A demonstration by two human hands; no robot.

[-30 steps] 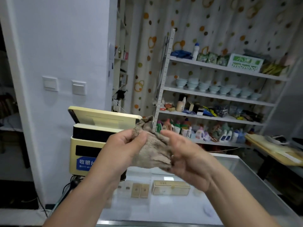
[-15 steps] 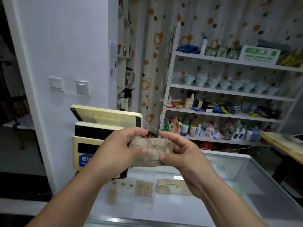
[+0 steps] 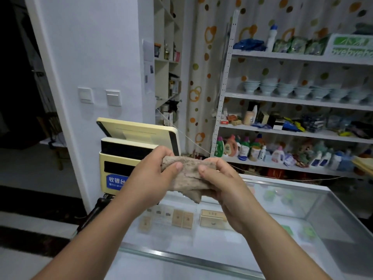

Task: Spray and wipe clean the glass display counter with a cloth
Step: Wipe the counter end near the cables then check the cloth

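Observation:
A brownish-grey cloth [image 3: 188, 176] is held up in the air between both hands, bunched, with one corner drooping down. My left hand [image 3: 153, 178] pinches its left end with thumb on top. My right hand [image 3: 224, 184] grips its right end. Both are raised above the glass display counter [image 3: 262, 247], which stretches from the bottom centre to the right. Small flat boxes [image 3: 212, 218] lie inside the case under the glass. No spray bottle is in either hand.
A yellow cash register [image 3: 129, 146] stands at the counter's far left end against a white wall. White shelves [image 3: 298, 100] with bowls, bottles and packets fill the back right. A dark doorway opens at the left.
The hands have shifted slightly right and apart, stretching the cloth wider; a corner now hangs below. The camera has turned a bit to the left.

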